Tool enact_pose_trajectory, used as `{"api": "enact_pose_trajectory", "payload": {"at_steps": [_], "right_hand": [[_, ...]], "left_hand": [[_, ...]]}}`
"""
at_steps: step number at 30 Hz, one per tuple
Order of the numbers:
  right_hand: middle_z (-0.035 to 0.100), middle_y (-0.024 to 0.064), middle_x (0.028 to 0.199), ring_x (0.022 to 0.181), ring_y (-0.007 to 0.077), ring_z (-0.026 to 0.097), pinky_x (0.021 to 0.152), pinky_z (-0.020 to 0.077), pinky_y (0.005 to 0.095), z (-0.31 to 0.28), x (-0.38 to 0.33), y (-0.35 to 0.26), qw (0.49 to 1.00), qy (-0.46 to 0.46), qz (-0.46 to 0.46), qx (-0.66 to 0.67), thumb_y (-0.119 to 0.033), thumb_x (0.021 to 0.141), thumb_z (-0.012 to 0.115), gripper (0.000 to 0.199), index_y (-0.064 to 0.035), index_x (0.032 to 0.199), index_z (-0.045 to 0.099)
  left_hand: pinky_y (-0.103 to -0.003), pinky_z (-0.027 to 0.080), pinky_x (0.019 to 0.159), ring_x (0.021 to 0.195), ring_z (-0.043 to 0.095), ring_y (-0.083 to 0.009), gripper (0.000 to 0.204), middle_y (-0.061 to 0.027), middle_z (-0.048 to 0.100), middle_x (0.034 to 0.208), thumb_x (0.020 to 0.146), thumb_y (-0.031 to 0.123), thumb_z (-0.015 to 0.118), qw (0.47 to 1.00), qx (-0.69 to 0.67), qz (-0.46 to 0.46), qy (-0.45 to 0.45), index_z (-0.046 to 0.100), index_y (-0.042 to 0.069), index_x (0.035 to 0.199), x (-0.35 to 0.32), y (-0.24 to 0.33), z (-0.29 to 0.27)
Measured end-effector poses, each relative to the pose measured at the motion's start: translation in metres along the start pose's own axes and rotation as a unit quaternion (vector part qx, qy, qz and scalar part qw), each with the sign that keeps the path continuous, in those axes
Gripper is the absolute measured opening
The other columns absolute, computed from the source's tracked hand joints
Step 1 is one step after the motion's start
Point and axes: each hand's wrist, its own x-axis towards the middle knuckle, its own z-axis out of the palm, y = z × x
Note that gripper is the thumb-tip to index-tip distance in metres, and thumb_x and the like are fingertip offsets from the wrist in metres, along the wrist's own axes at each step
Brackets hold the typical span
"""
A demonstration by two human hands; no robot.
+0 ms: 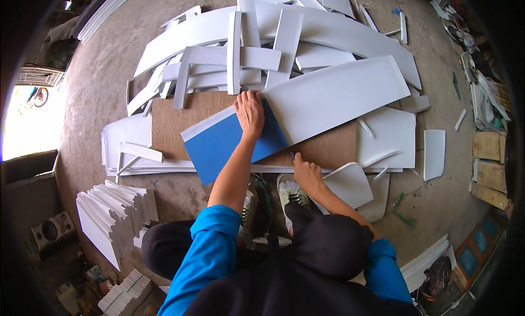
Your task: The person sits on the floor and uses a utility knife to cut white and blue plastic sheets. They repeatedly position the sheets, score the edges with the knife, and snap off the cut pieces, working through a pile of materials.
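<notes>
Squatting over a brown board (322, 147) on the concrete floor (104, 92); all places below given relative to that board.

Blue panel (229, 144) with white edge strip lying flat on the board's near-left part, tilted, its near corner hanging past the board's front edge. Left hand (250, 112) pressed flat on the panel's far right corner, fingers (246, 97) together and extended, palm down, nothing clamped. Panel mostly stretching left and nearer from under those fingers.

Right hand (307, 173) at the board's front edge, just right of the panel's lower right edge. Fingers curled together around a small dark tool, tip touching near the panel edge; tool too small to identify, grip not clearly visible.

Long white board (339, 94) lying diagonally across the brown board's far right side, its near end abutting the blue panel at the left hand. Heap of white offcuts (240, 53) piled beyond the brown board's far edge. Rounded white piece (350, 185) just off the front right corner, beside the right wrist. Stack of white strips (112, 215) well off to the near left. Light shoes (290, 193) just in front of the board's front edge.
</notes>
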Motion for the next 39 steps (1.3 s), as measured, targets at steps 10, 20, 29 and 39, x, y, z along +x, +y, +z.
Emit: {"api": "enact_pose_trajectory", "payload": {"at_steps": [10, 20, 29, 39], "right_hand": [[0.057, 0.0185, 0.055, 0.057, 0.0362, 0.060, 0.050, 0.0477, 0.0443, -0.080, 0.047, -0.026, 0.995, 0.079, -0.015, 0.064, -0.021, 0.086, 0.044, 0.017, -0.0043, 0.090, 0.046], [0.061, 0.0231, 0.072, 0.069, 0.0384, 0.061, 0.063, 0.0473, 0.0487, -0.068, 0.154, -0.057, 0.992, 0.112, -0.064, -0.014, -0.023, 0.088, 0.040, 0.027, -0.0011, 0.104, 0.043], [0.061, 0.0234, 0.074, 0.075, 0.0387, 0.061, 0.068, 0.0468, 0.0482, -0.063, 0.159, -0.062, 0.992, 0.110, -0.065, -0.021, -0.018, 0.087, 0.038, 0.029, 0.0022, 0.107, 0.042], [0.061, 0.0240, 0.076, 0.077, 0.0381, 0.061, 0.071, 0.0476, 0.0457, -0.070, 0.157, -0.071, 0.995, 0.088, -0.050, -0.013, -0.011, 0.083, 0.038, 0.024, 0.0027, 0.102, 0.043]], "left_hand": [[-0.037, 0.035, 0.080, 0.089, 0.048, -0.0258, 0.017, -0.0097, 0.052, 0.087, 0.088, 0.019, 0.042, 1.000, -0.010, 0.004, -0.001, 0.052, 0.006, 0.090, 0.016, -0.003, -0.002], [-0.039, 0.035, 0.080, 0.090, 0.047, -0.0263, 0.017, -0.0096, 0.052, 0.088, 0.087, 0.018, 0.043, 0.999, 0.022, 0.008, -0.034, 0.055, 0.007, 0.088, 0.017, -0.007, 0.003], [-0.039, 0.034, 0.079, 0.090, 0.047, -0.0275, 0.019, -0.0109, 0.051, 0.088, 0.087, 0.019, 0.042, 1.000, -0.001, -0.002, -0.017, 0.054, 0.005, 0.086, 0.017, -0.007, 0.003], [-0.039, 0.034, 0.079, 0.088, 0.048, -0.0267, 0.019, -0.0102, 0.052, 0.087, 0.087, 0.020, 0.042, 1.000, -0.013, 0.001, -0.010, 0.054, 0.005, 0.086, 0.018, -0.006, 0.001]]}}
